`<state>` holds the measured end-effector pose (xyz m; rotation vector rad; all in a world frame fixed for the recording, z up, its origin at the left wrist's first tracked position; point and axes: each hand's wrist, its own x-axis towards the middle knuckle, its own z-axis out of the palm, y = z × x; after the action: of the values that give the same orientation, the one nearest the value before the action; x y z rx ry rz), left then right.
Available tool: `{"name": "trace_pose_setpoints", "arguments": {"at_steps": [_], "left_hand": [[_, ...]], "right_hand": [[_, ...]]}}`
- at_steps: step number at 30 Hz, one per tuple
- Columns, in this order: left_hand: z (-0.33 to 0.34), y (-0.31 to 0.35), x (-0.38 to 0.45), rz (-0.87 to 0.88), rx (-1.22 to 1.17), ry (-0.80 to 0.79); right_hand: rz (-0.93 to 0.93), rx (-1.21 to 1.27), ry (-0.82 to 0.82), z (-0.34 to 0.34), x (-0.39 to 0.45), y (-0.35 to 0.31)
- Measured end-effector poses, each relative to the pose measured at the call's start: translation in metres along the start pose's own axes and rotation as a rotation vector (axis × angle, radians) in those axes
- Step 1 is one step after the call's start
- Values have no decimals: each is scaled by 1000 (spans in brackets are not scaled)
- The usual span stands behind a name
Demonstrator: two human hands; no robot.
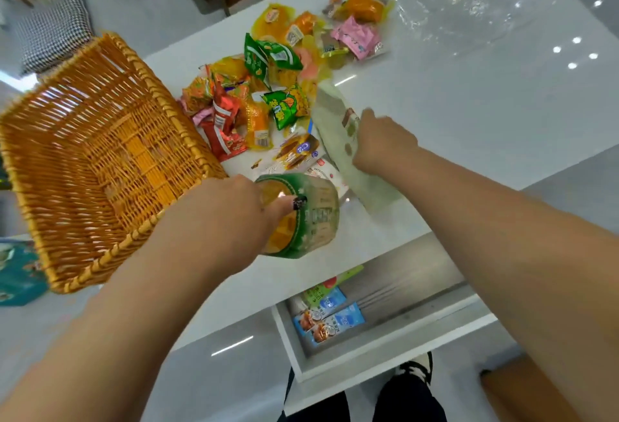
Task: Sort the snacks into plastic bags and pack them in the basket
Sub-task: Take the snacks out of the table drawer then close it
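From the head camera, the left hand has its fingers curled round a green and orange snack packet near the middle. At about 1 o'clock from it, the right hand grips a pale plastic bag lying on the white worktop. The snack pile sits at 12 o'clock. The wicker basket is tipped at 9 o'clock

basket: golden-orange woven wicker basket
table: glossy white tabletop
packets beside basket: red foil packet, green-and-yellow crisp packet
beyond basket: pink wrapped packet
cushion: black-and-white houndstooth cushion
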<state>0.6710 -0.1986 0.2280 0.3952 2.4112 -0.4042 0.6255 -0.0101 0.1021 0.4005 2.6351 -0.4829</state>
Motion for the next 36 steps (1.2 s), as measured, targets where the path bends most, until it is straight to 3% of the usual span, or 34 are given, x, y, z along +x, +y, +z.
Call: {"name": "trace_pose_setpoints", "arguments": {"at_steps": [11,16,21,27,29,33,36], "left_hand": [[38,-75,23,-346,-183,-148],[65,-73,53,-320,-324,-75],[82,-60,88,-369,-252,-130],[74,-45,96,-471,-402,20],[80,-46,82,-496,-516,75],[113,-29,20,-582,-933,303],[153,1,-16,-534,-1101,449]], "right_hand": [[-10,-119,130,25,0,-18],[7,-124,153,32,4,-20],[19,-74,162,37,3,-13],[-23,203,145,46,-19,-1],[-96,347,233,56,-40,9],[-252,460,564,96,-94,36],[-327,477,597,138,-130,55]]}}
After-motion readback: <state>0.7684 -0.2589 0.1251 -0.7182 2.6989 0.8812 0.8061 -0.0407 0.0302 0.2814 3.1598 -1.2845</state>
